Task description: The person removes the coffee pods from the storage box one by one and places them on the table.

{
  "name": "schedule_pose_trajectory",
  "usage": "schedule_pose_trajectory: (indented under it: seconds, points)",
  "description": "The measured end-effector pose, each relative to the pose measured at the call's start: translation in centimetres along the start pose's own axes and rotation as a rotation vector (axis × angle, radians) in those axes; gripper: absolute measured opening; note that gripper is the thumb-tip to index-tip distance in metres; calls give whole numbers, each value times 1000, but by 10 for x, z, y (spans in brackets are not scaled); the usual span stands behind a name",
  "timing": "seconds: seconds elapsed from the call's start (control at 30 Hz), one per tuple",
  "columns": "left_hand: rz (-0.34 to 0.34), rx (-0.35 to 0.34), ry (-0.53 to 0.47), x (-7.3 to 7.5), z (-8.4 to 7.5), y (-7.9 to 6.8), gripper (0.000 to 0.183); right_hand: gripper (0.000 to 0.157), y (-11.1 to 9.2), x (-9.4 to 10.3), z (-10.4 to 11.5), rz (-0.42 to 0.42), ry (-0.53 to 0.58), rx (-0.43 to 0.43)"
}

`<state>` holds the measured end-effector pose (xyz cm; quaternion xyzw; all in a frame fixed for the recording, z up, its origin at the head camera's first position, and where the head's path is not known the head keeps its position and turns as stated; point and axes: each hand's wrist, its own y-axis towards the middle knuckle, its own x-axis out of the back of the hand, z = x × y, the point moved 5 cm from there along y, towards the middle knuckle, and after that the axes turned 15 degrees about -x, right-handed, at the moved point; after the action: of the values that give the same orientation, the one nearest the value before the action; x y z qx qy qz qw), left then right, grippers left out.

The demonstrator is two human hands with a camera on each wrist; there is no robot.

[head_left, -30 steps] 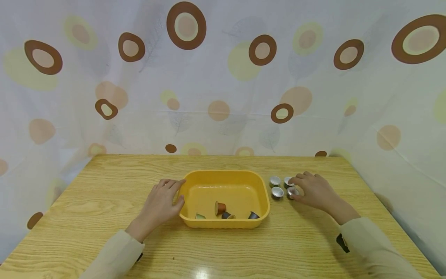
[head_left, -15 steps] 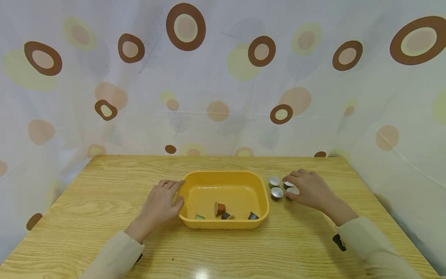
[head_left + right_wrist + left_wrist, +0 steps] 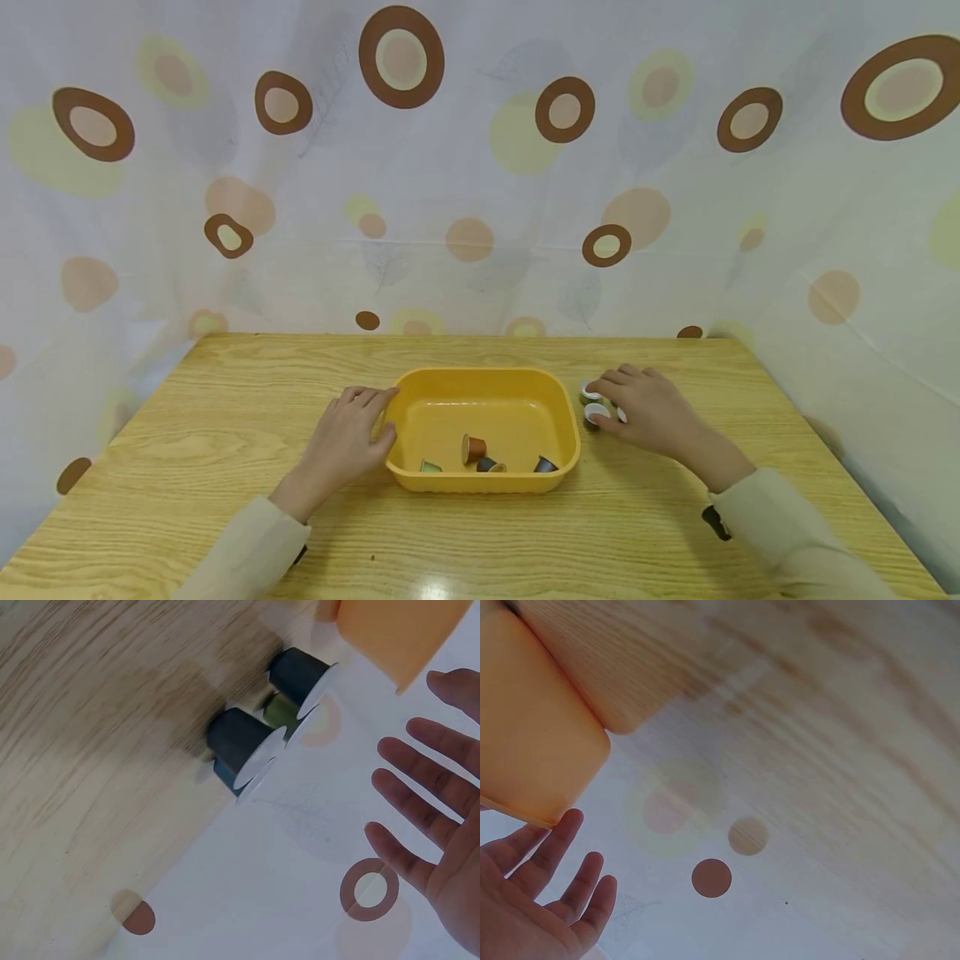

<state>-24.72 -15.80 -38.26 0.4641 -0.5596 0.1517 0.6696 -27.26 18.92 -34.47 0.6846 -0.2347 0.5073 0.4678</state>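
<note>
My left hand (image 3: 347,435) rests at the left rim of a yellow plastic tub (image 3: 483,482), fingers fairly straight, fingertips at the edge in the left wrist view. Inside the tub lie several coffee capsules: a copper one (image 3: 473,449), a black one (image 3: 490,465), a dark one (image 3: 545,464) and a partly hidden green one (image 3: 431,467). Beside the tub's right end my right hand (image 3: 648,412) hovers over more capsules, its fingers extended and holding nothing. These stand lid up: two dark capsules (image 3: 240,741), a green capsule (image 3: 280,711) and a teal capsule (image 3: 226,777). In the head view the hand partly hides them.
The wooden table (image 3: 480,542) reaches back to a patterned cloth (image 3: 480,167) that hangs behind it and along both sides. The tub's right wall is close to the standing capsules.
My right hand has shifted left over the standing capsules, from the right pair toward the pair nearest the tub. My left hand and the capsules in the tub have stayed put.
</note>
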Motion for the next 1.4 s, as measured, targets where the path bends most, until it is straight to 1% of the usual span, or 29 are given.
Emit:
schedule_pose_trajectory:
  seconds: [0.17, 0.4, 0.53, 0.8, 0.97, 1.17, 1.27, 1.4]
  points:
    - [2, 3, -4, 0, 0, 0, 42, 30, 2, 2, 9, -23, 17, 30]
    - [8, 0, 1, 0, 0, 1, 42, 29, 5, 3, 21, -20, 40, 67]
    - [7, -3, 3, 1, -1, 2, 42, 31, 7, 2, 28, -10, 36, 99]
    - [8, -3, 5, 1, -1, 2, 42, 33, 8, 2, 41, 36, 48, 168]
    - [8, -2, 3, 0, -1, 2, 42, 34, 9, -1, 46, 67, 32, 191]
    - [6, 1, -2, 0, 0, 1, 42, 32, 11, -3, 53, 64, 45, 245]
    - [8, 3, -3, 0, 0, 1, 43, 32, 13, -4, 56, 93, 54, 265]
    - [15, 7, -1, 0, 0, 1, 43, 32, 15, -7, 60, 164, 44, 273]
